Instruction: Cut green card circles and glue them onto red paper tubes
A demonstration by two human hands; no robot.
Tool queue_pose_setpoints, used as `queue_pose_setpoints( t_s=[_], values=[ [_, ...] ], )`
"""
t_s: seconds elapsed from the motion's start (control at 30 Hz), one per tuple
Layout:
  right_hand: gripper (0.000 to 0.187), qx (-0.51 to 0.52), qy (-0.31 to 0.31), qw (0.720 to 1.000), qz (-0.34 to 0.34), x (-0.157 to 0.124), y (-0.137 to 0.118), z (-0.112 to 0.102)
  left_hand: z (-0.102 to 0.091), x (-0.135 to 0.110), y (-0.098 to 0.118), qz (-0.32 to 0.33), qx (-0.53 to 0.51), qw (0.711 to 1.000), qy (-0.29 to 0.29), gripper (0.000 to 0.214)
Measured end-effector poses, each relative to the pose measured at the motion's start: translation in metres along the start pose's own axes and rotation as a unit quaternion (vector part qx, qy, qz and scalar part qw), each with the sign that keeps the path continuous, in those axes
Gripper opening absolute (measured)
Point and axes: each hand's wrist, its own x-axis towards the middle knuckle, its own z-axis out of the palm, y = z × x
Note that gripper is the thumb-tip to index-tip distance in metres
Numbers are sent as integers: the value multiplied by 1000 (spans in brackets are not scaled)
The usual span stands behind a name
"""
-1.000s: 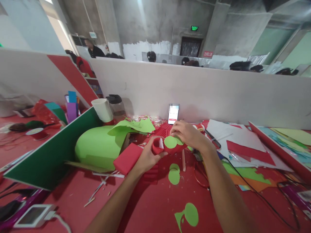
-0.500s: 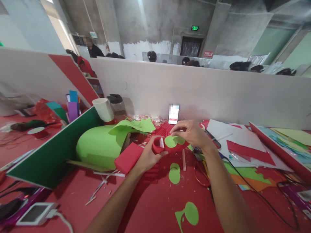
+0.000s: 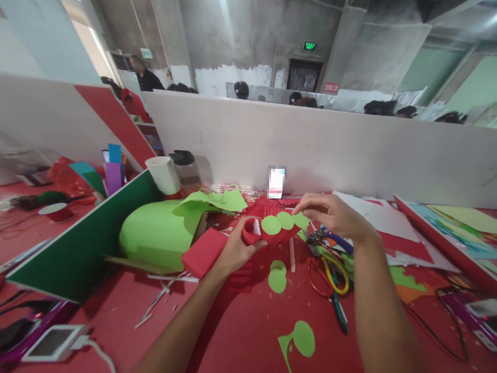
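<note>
Now the right hand [image 3: 337,215] apparently touches another disc [image 3: 302,221].

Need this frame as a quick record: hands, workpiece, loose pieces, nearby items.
left_hand: left hand gripping red tube near its open end
right_hand: right hand, fingertips at the rightmost disc; contact unclear
workpiece: red tube, three green discs in a row along it
loose_pieces: two overlapping green discs on red table; another green disc nearer the wearer
left_side: red block beside left hand; curved green sheet beyond it
back: lit phone upright before white partition
</note>
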Motion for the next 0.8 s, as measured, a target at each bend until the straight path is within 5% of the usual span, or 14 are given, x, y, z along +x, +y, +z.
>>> queue_pose_setpoints(
  t_s=[0.37,0.53,0.8],
  values=[
    [25,-22,-157,986,60,-22,-6,-14,0,0,-6,-11,-13,1000,-2,57],
    [28,42,-87,989,110,-33,9,7,0,1,0,-12,-4,1000,8,55],
    [24,77,-15,992,102,-54,35,48,0,1,6,-6,-1,1000,11,52]
  ],
)
